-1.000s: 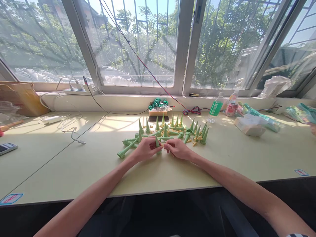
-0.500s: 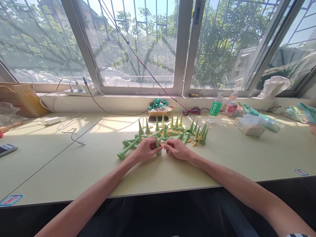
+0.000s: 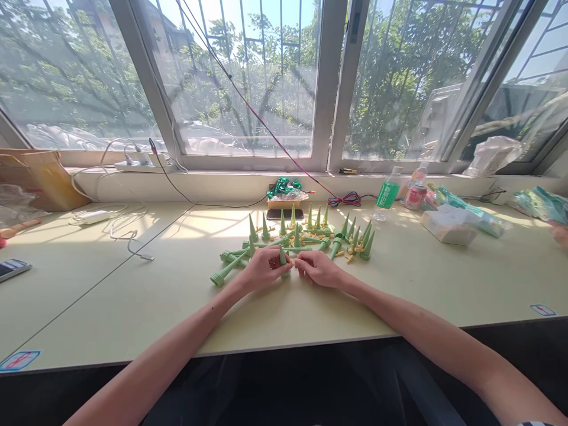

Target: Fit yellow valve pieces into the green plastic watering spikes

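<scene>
My left hand (image 3: 266, 267) is closed around a green plastic watering spike (image 3: 283, 257), held with its point up just above or on the table. My right hand (image 3: 320, 268) pinches at the spike's right side, where a small yellow valve (image 3: 292, 262) shows between the fingertips. Behind both hands stand several more green spikes (image 3: 318, 218), points up, with loose yellow valves (image 3: 350, 258) scattered among them. To the left, other spikes (image 3: 228, 268) lie on their sides, wide threaded caps toward me.
A phone (image 3: 284, 214) lies behind the spikes, before a small box (image 3: 284, 204). Rightward are a green-labelled bottle (image 3: 387, 194), a can (image 3: 415, 197) and a tissue pack (image 3: 447, 228). White cables (image 3: 128, 235) lie left. Another person's hand (image 3: 560, 234) shows at the right edge.
My two hands and the spike have hardly moved. At the far right, the other person's hand and the green plastic bag beside it have shifted slightly.
</scene>
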Action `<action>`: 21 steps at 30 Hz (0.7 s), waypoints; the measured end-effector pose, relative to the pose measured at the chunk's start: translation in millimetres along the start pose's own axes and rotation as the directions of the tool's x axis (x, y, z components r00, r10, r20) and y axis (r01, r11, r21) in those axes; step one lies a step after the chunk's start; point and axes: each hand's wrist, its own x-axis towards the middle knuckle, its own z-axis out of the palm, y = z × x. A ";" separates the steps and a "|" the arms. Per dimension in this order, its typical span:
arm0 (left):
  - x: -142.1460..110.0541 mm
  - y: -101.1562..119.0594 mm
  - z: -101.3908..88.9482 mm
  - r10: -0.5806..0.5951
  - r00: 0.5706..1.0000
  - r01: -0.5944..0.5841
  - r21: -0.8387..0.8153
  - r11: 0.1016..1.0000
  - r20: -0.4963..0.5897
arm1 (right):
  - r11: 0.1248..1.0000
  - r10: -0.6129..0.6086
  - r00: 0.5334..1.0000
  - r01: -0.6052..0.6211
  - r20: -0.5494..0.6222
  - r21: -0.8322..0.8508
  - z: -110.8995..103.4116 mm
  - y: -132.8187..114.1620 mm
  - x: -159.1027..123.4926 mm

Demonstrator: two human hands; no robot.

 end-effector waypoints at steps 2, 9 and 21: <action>0.3 -0.1 0.0 0.001 1.000 -0.001 0.000 1.000 -0.004 | 1.000 0.010 1.000 -0.010 0.000 0.007 0.3 0.9 0.6; 0.0 -2.1 -1.2 0.003 1.000 -0.003 -0.001 1.000 -0.013 | 0.997 0.017 1.000 -0.017 0.005 0.079 0.4 1.9 -1.1; 0.0 -1.3 -1.0 -0.004 1.000 0.004 0.005 1.000 -0.013 | 0.994 0.023 0.999 -0.026 0.026 0.111 0.5 2.6 -1.0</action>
